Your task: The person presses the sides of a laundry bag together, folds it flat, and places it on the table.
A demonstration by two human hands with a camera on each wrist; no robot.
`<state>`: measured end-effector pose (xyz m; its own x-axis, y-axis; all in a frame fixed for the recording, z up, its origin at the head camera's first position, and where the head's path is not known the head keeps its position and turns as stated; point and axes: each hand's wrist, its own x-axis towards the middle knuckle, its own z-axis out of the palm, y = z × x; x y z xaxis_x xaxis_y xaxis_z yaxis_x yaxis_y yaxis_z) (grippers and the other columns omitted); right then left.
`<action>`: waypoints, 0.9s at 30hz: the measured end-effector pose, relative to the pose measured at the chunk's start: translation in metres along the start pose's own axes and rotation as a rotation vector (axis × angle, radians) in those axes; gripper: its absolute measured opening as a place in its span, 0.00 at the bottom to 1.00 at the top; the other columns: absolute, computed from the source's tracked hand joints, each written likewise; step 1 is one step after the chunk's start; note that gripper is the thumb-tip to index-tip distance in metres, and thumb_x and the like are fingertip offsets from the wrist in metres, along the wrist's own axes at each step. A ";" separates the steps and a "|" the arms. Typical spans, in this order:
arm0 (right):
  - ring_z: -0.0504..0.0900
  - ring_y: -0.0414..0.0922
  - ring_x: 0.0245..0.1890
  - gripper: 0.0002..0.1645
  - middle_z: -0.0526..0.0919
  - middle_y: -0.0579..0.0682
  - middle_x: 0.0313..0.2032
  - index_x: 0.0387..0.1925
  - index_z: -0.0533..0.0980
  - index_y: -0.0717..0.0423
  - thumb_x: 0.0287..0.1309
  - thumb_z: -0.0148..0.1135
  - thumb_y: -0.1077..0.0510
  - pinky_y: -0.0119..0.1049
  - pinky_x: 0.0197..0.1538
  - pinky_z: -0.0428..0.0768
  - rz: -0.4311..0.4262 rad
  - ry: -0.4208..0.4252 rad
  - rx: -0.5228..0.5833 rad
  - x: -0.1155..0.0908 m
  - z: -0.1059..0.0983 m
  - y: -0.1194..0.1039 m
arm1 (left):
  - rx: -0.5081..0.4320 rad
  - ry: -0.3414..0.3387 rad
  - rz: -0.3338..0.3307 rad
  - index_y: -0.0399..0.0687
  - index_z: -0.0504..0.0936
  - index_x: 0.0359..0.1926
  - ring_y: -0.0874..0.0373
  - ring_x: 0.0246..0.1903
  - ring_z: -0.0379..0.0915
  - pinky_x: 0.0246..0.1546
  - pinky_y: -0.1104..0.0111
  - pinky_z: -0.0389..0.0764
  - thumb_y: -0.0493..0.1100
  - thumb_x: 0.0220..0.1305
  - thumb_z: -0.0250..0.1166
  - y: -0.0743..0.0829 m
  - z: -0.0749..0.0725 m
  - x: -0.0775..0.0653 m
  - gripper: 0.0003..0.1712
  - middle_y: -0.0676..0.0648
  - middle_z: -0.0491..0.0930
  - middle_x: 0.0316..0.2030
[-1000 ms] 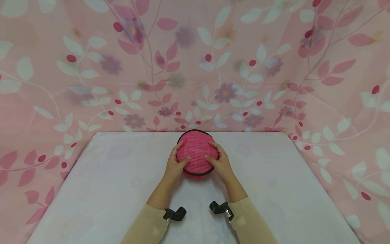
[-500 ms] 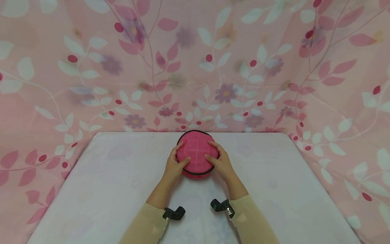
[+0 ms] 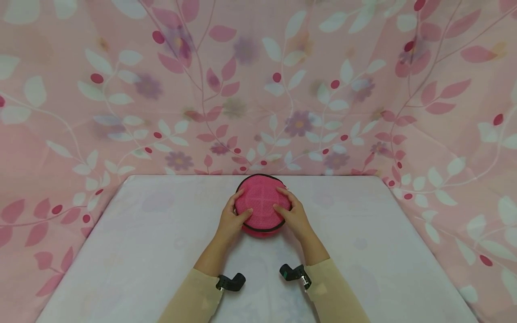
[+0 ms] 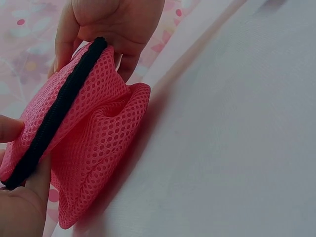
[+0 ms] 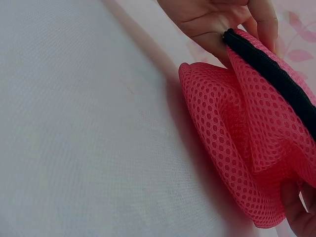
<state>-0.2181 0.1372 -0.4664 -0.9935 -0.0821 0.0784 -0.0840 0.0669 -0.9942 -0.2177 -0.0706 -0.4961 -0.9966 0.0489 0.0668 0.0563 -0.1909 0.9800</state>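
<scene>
A round pink mesh zip bag (image 3: 262,202), its rim banded by a black zipper (image 4: 61,106), stands at the middle of the far part of the table. My left hand (image 3: 234,215) grips its left side, thumb on the mesh face and fingers round the edge. On the other side my right hand (image 3: 294,215) grips it the same way. Below the zipper the soft mesh is creased and bulges down close to the white cloth, as both wrist views show. The bag's far side is hidden in the head view.
A white cloth (image 3: 141,251) covers the table. Pink floral fabric (image 3: 258,112) hangs behind it and along both sides. Black wrist cameras (image 3: 231,282) sit at the cuffs of the beige sleeves (image 3: 191,296).
The bag has shifted very slightly to the right and tipped a little, so more of its lower mesh shows under the zipper. Both hands keep their grip.
</scene>
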 end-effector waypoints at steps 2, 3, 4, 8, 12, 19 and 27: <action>0.57 0.50 0.74 0.34 0.60 0.55 0.74 0.69 0.69 0.53 0.63 0.65 0.66 0.47 0.75 0.55 -0.010 0.014 0.004 0.002 0.000 0.007 | 0.008 -0.005 0.008 0.45 0.65 0.73 0.46 0.71 0.58 0.68 0.57 0.64 0.27 0.62 0.66 0.000 0.000 0.001 0.40 0.41 0.58 0.75; 0.58 0.50 0.74 0.33 0.61 0.55 0.74 0.69 0.70 0.53 0.63 0.65 0.65 0.47 0.74 0.56 -0.016 0.021 -0.005 0.003 0.000 0.009 | 0.013 -0.006 0.014 0.44 0.65 0.73 0.46 0.71 0.58 0.68 0.57 0.63 0.27 0.62 0.66 -0.001 0.000 0.001 0.40 0.41 0.58 0.74; 0.59 0.50 0.74 0.33 0.62 0.54 0.73 0.69 0.70 0.52 0.63 0.65 0.65 0.47 0.74 0.56 -0.021 0.029 -0.014 0.003 0.000 0.011 | 0.022 -0.007 0.021 0.43 0.66 0.73 0.46 0.71 0.58 0.68 0.56 0.63 0.27 0.61 0.67 -0.001 0.000 0.001 0.39 0.40 0.59 0.74; 0.60 0.50 0.73 0.31 0.65 0.54 0.72 0.67 0.72 0.51 0.63 0.65 0.64 0.47 0.74 0.57 -0.027 0.056 -0.045 0.003 0.000 0.012 | 0.048 -0.013 0.027 0.42 0.67 0.72 0.45 0.70 0.60 0.68 0.55 0.64 0.27 0.61 0.67 0.001 0.000 0.001 0.38 0.40 0.61 0.73; 0.59 0.51 0.74 0.31 0.64 0.55 0.73 0.68 0.71 0.53 0.64 0.65 0.63 0.49 0.74 0.56 -0.009 0.056 -0.056 0.003 0.001 0.010 | 0.048 -0.023 0.001 0.44 0.67 0.72 0.45 0.69 0.62 0.66 0.56 0.68 0.28 0.61 0.67 0.003 0.000 0.000 0.39 0.40 0.60 0.73; 0.58 0.52 0.74 0.32 0.63 0.56 0.73 0.69 0.70 0.51 0.65 0.65 0.61 0.51 0.74 0.55 0.008 0.058 -0.107 0.001 0.000 0.009 | 0.067 -0.028 -0.026 0.46 0.68 0.72 0.44 0.66 0.67 0.62 0.57 0.73 0.31 0.62 0.69 0.006 -0.001 -0.001 0.39 0.38 0.61 0.72; 0.61 0.58 0.72 0.31 0.65 0.63 0.71 0.67 0.72 0.54 0.64 0.67 0.58 0.54 0.72 0.59 -0.019 0.051 -0.203 -0.001 0.000 0.011 | 0.075 -0.017 -0.048 0.48 0.69 0.72 0.43 0.59 0.75 0.53 0.60 0.80 0.30 0.62 0.68 0.005 -0.002 -0.002 0.38 0.37 0.65 0.69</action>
<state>-0.2180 0.1381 -0.4772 -0.9937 -0.0353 0.1060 -0.1116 0.2654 -0.9577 -0.2150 -0.0732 -0.4916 -0.9971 0.0731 0.0217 0.0132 -0.1141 0.9934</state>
